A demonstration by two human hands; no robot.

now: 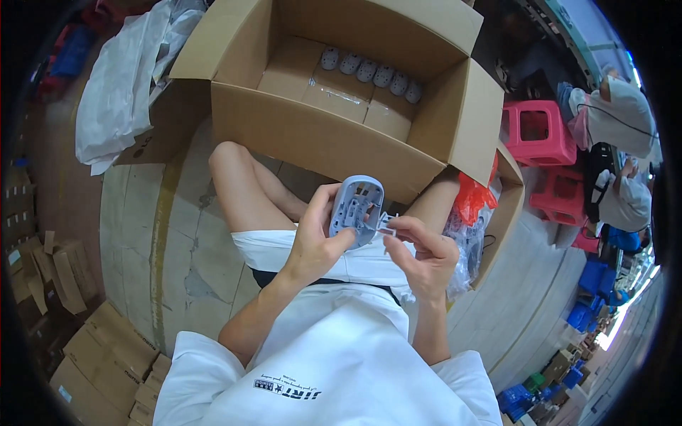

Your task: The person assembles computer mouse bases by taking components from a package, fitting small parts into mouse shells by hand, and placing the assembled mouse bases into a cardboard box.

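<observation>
My left hand [312, 241] is closed around a grey-blue oval plastic shell [348, 209], its hollow inner side with ribs and slots turned up. Between the thumb and fingers of my right hand [425, 257] is a small white plastic frame piece [386, 224] with thin prongs. This piece is at the right edge of the shell; whether the two touch I cannot tell. Both hands are over my lap. Beyond them, inside a large open cardboard box [305, 131], several grey oval shells [366, 70] stand in a row near the far wall.
White plastic wrapping [117, 92] hangs over a carton at the left. A smaller box with a red bag [474, 200] and clear wrap is at my right knee. Pink stools [538, 133] and people [625, 117] are farther right. Flattened cartons [103, 355] lie at lower left.
</observation>
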